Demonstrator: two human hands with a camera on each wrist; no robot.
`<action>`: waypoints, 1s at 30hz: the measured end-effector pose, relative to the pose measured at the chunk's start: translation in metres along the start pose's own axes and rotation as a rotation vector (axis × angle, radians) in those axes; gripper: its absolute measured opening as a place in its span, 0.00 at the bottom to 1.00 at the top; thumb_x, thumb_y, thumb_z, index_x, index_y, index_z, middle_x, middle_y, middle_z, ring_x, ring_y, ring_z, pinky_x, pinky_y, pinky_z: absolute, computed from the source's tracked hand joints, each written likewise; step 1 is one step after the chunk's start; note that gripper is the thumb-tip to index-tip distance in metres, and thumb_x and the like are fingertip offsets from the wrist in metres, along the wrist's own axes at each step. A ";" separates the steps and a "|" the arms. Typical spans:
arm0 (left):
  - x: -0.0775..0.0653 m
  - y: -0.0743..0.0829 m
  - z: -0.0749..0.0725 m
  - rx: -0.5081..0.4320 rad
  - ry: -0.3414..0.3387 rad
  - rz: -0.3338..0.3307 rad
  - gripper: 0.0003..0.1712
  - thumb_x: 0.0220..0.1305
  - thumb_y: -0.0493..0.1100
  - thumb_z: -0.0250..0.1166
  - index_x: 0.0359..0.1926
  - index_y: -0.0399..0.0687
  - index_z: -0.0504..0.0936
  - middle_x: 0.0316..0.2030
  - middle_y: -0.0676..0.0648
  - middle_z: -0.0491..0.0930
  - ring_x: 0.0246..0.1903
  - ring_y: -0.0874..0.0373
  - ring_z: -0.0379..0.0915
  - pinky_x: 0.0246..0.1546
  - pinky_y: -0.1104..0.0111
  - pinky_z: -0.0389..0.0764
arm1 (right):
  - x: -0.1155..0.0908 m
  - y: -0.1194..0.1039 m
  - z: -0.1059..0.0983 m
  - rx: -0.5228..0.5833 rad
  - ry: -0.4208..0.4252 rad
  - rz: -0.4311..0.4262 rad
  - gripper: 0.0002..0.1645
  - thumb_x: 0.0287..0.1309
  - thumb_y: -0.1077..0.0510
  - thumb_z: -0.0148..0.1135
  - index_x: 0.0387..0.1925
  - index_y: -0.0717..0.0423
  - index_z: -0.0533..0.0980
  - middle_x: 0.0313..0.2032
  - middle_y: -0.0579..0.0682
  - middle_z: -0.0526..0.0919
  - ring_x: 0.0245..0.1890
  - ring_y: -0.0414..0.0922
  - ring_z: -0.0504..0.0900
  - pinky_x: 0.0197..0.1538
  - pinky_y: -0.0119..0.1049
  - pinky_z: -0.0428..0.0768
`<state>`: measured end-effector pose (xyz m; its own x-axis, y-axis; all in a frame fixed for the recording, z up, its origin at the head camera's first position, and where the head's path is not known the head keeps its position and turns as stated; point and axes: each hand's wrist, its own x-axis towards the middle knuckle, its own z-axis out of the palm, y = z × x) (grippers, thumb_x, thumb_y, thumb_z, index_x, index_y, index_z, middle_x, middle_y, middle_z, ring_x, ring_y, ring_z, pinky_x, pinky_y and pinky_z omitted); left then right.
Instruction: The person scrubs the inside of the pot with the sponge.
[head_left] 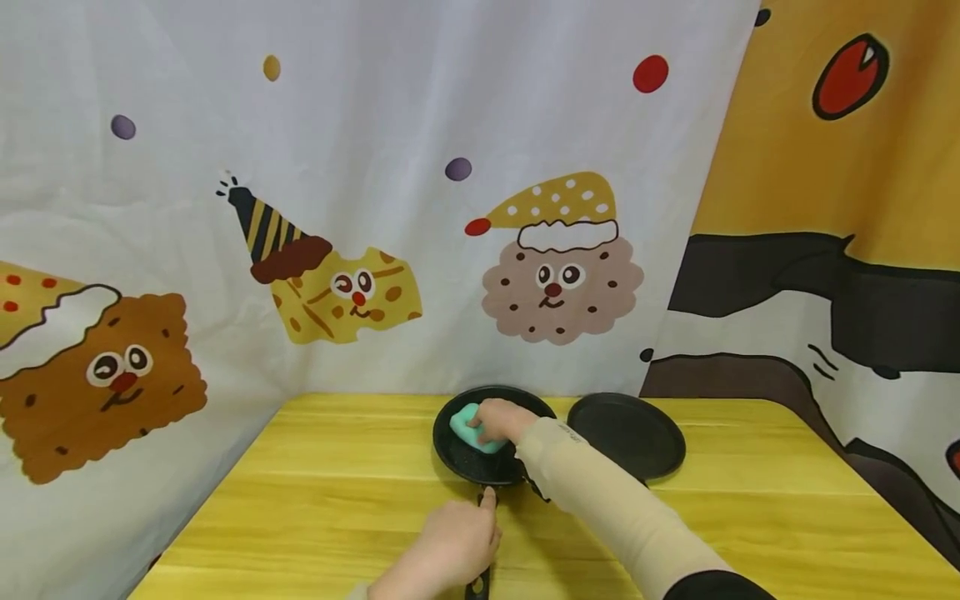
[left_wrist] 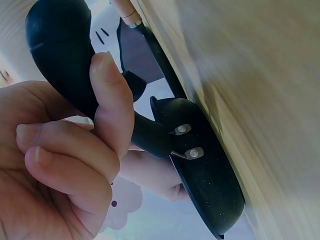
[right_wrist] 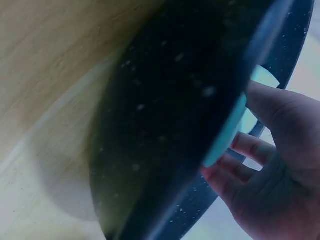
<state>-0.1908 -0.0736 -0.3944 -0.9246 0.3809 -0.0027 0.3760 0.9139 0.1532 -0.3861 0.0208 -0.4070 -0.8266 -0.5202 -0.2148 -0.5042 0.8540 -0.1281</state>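
A black frying pan (head_left: 461, 458) stands on the table, its dark handle (left_wrist: 145, 135) pointing toward me. My left hand (head_left: 453, 537) grips that handle, with the fingers curled round it in the left wrist view and one finger stretched along it in the head view. Inside the pan, my right hand (head_left: 506, 419) holds a teal sponge (head_left: 467, 425) down against the cooking surface, left of the pan's middle. From the right wrist view, the speckled pan wall hides part of the sponge (right_wrist: 227, 135), and thumb and fingers pinch it.
A flat black pan (head_left: 626, 433) lies just right of the frying pan, its handle mostly hidden under my right forearm. The wooden table (head_left: 337, 500) ends at a patterned cloth (head_left: 360, 358) hanging behind it, and more cloth hangs at both sides.
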 end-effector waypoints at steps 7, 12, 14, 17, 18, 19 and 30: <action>0.000 0.002 -0.001 0.018 0.003 -0.003 0.29 0.69 0.50 0.57 0.63 0.35 0.73 0.11 0.54 0.64 0.11 0.59 0.60 0.10 0.67 0.66 | -0.002 0.013 0.003 -0.045 0.045 0.088 0.25 0.63 0.51 0.64 0.62 0.38 0.76 0.64 0.52 0.70 0.60 0.50 0.71 0.54 0.45 0.75; 0.000 0.005 -0.001 0.004 -0.004 -0.016 0.29 0.68 0.49 0.58 0.63 0.35 0.73 0.12 0.52 0.66 0.13 0.59 0.62 0.11 0.67 0.66 | -0.002 0.027 0.006 -0.127 0.093 0.114 0.25 0.62 0.52 0.65 0.61 0.38 0.77 0.56 0.51 0.76 0.49 0.46 0.76 0.44 0.39 0.74; 0.000 0.005 -0.002 0.000 -0.010 -0.021 0.29 0.68 0.49 0.58 0.63 0.35 0.73 0.13 0.51 0.67 0.14 0.59 0.63 0.12 0.67 0.67 | -0.003 0.032 0.007 -0.140 0.112 0.110 0.23 0.61 0.54 0.66 0.59 0.39 0.79 0.53 0.51 0.77 0.45 0.45 0.75 0.42 0.39 0.74; 0.001 0.004 -0.003 0.003 -0.014 -0.029 0.29 0.68 0.48 0.58 0.63 0.34 0.73 0.14 0.50 0.67 0.14 0.60 0.63 0.12 0.68 0.67 | -0.005 0.038 0.007 -0.156 0.123 0.092 0.23 0.61 0.55 0.66 0.58 0.40 0.79 0.53 0.51 0.78 0.47 0.45 0.76 0.45 0.39 0.75; 0.001 0.004 -0.003 0.004 -0.019 -0.030 0.28 0.68 0.47 0.58 0.63 0.35 0.73 0.14 0.50 0.67 0.15 0.60 0.63 0.12 0.68 0.67 | -0.006 0.039 0.007 -0.154 0.123 0.084 0.23 0.61 0.55 0.66 0.58 0.42 0.79 0.53 0.51 0.79 0.48 0.45 0.76 0.47 0.39 0.75; 0.001 0.003 -0.004 0.007 -0.020 -0.028 0.28 0.68 0.47 0.58 0.63 0.34 0.73 0.14 0.50 0.67 0.14 0.60 0.62 0.12 0.68 0.67 | -0.007 0.040 0.006 -0.149 0.119 0.078 0.23 0.61 0.56 0.66 0.58 0.43 0.79 0.54 0.51 0.79 0.50 0.46 0.76 0.48 0.40 0.75; 0.000 -0.001 -0.006 0.053 -0.028 -0.029 0.28 0.67 0.47 0.60 0.62 0.35 0.74 0.22 0.44 0.77 0.17 0.58 0.68 0.14 0.67 0.71 | -0.023 0.046 -0.004 -0.008 -0.002 0.059 0.23 0.59 0.55 0.68 0.56 0.53 0.80 0.57 0.52 0.79 0.60 0.51 0.74 0.59 0.43 0.73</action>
<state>-0.1917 -0.0757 -0.3885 -0.9334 0.3573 -0.0345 0.3524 0.9304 0.1003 -0.3911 0.0716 -0.4043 -0.8544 -0.4689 -0.2239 -0.4565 0.8832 -0.1079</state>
